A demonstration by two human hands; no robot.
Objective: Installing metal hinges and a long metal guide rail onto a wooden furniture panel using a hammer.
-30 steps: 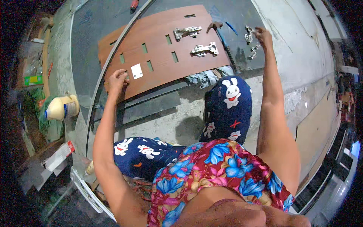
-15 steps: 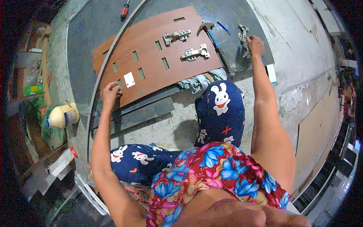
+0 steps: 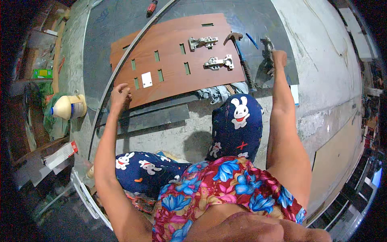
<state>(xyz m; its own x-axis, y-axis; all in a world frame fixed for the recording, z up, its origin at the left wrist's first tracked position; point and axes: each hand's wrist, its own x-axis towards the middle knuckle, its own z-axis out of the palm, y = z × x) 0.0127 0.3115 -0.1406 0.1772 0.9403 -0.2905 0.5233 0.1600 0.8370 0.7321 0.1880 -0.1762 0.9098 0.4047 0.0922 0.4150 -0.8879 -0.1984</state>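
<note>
My right hand (image 3: 279, 59) is closed on a metal cabinet hinge (image 3: 267, 42), which looks tilted and slightly blurred above the dark sheet. My left hand (image 3: 120, 97) rests at the near left edge of a reddish-brown wooden panel (image 3: 173, 76), its fingers loosely bent, apart, holding nothing. The panel has several rectangular slots. On its right part lie two more metal hinges, an upper one (image 3: 203, 42) and a lower one (image 3: 219, 62). A small white card (image 3: 146, 79) lies between slots near my left hand.
A claw hammer (image 3: 240, 56) and a blue pen (image 3: 252, 40) lie right of the panel. A long curved-looking strip (image 3: 133, 47) crosses its left side. Grey cloth (image 3: 217, 94) shows beneath the near edge. A yellowish jug (image 3: 69, 107) stands left; a red-handled screwdriver (image 3: 152, 7) lies far back.
The view has shifted, so the panel and tools sit lower and further right. My right hand has closed round the hinge, which has tilted. My left hand stays at the panel's edge.
</note>
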